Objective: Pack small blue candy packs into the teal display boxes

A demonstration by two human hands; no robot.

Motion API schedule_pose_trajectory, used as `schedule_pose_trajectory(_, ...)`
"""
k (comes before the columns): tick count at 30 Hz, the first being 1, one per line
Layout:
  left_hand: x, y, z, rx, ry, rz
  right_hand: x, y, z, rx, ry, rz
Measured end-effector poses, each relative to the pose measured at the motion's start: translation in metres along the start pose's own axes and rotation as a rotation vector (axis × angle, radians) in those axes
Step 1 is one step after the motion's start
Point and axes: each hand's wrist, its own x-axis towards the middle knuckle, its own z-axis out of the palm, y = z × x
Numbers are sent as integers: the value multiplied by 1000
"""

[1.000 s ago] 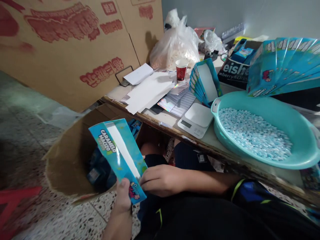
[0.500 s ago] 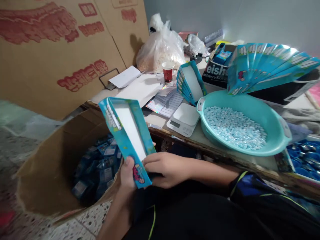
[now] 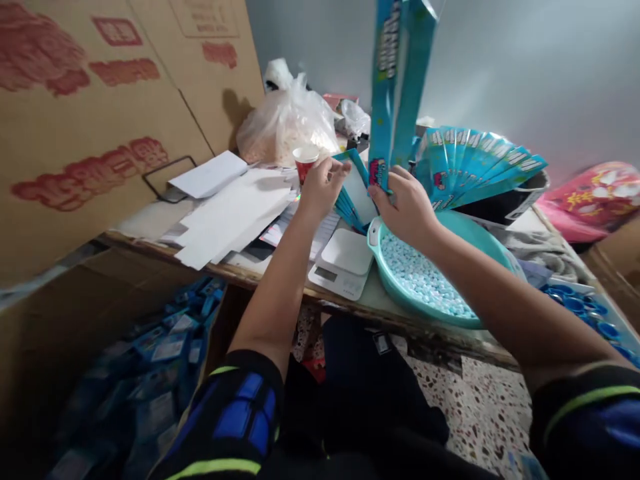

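Note:
My right hand [image 3: 407,203] is closed round the lower end of a tall blue printed cardboard box [image 3: 383,93], holding it upright above the table. The box's top runs out of view. My left hand [image 3: 323,187] is raised to the left of the box, apart from it, with loosely curled fingers and nothing visible in them. Behind the hands, a stack of similar blue boxes [image 3: 357,187] leans on the table, partly hidden. Below my right forearm, a turquoise basin [image 3: 487,243] contains many small pale-blue pieces [image 3: 420,270]. A white digital scale [image 3: 345,257] lies left of the basin.
A large carton [image 3: 100,133] stands at left, above an open box of blue packets [image 3: 165,347]. White sheets [image 3: 240,207], a red cup [image 3: 303,160] and a filled plastic bag [image 3: 290,120] lie behind. Fanned blue boxes [image 3: 475,160] rest at right; blue round items [image 3: 575,303] sit beyond the basin.
The blue box has gone from low over the open carton up and right to above the table. My left hand has let go of it; my right hand now holds it alone.

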Motion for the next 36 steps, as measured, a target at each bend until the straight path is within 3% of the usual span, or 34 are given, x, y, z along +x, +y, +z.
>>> schedule_pose_trajectory(4,3,-49,33,197,-69,-44,33,54,43,-150,-155,213)
schedule_pose_trajectory(8,-12,-74,45,199,-170,16,31,77,74,-164,-414,324)
schedule_pose_trajectory(16,-8,-88,35,62,-273,77,34,78,80,-449,-725,341)
schedule_pose_trajectory(18,-8,-85,33,15,-239,57,37,78,82,-510,-812,330)
schedule_pose_trajectory(20,-7,-79,27,-39,-123,10,39,78,85,-545,-863,297)
schedule_pose_trajectory(23,7,-62,11,-107,164,2,41,74,88,-555,-902,314)
schedule_pose_trajectory(25,26,-52,4,-101,284,72,42,69,89,-563,-907,354)
schedule_pose_trajectory(27,47,-46,5,-98,214,88,42,66,91,-569,-886,389)
schedule_pose_trajectory(31,72,-52,33,-143,-116,-36,42,64,98,-580,-839,437)
schedule_pose_trajectory(34,76,-62,48,-145,-124,-26,43,69,102,-574,-808,423)
schedule_pose_trajectory(36,74,-66,48,-164,-137,0,44,71,102,-560,-806,423)
